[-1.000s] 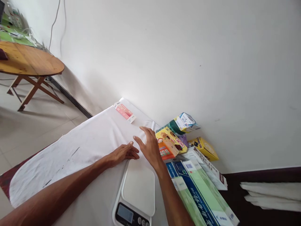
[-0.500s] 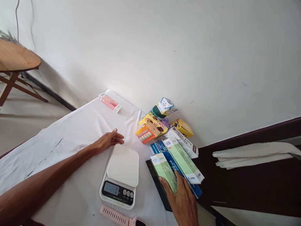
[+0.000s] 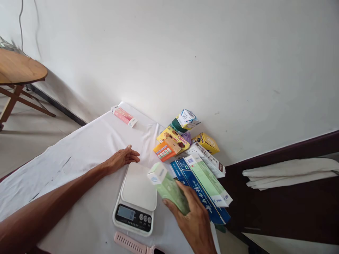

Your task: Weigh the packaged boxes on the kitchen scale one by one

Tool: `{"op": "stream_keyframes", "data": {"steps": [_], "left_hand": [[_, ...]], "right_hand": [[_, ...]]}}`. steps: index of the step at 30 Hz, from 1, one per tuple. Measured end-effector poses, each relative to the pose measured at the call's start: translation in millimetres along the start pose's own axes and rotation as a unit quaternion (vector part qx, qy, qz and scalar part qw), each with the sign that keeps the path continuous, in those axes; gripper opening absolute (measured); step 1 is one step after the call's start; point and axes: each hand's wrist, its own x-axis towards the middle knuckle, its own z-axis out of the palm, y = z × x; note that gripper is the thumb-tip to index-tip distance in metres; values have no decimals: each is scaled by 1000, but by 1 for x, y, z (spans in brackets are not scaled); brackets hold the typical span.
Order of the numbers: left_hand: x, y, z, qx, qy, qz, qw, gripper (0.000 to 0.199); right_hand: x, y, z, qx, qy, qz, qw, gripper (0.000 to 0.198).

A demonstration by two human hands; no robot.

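My right hand (image 3: 194,218) is closed around a long green-and-white carton (image 3: 169,187), thumb on one side and fingers on the other. The carton is raised and tilted, its white end over the right edge of the scale's plate. Below it stands a white digital kitchen scale (image 3: 132,220); the digits on its grey display are too blurred to read. My left hand (image 3: 122,158) lies on the tablecloth at the scale's upper left corner, fingers stretched out and holding nothing. A similar green-and-white carton (image 3: 209,181) and blue boxes (image 3: 186,173) lie just right of my right hand.
Several packages are heaped by the wall, among them an orange box (image 3: 165,150), a yellow biscuit box (image 3: 172,135) and a yellow carton (image 3: 205,143). A pink carton (image 3: 123,115) lies at the far corner. A pink-strapped watch (image 3: 131,243) lies before the scale.
My right hand has lifted the green-and-white carton off the pile and moved it left toward the scale. The dark strip beside it no longer shows. My left hand has stayed put.
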Motion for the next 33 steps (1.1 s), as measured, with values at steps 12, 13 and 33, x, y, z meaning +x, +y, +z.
{"op": "stream_keyframes", "data": {"steps": [12, 13, 33], "left_hand": [[-1, 1, 2, -12, 2, -9, 1000, 67], [-1, 1, 2, -13, 1, -9, 1000, 67], [5, -8, 0, -30, 1, 4, 1000, 66]], "right_hand": [[12, -48, 26, 41, -90, -81, 992, 67], [14, -44, 19, 37, -83, -76, 993, 70], [60, -31, 25, 96, -14, 24, 995, 55]]}}
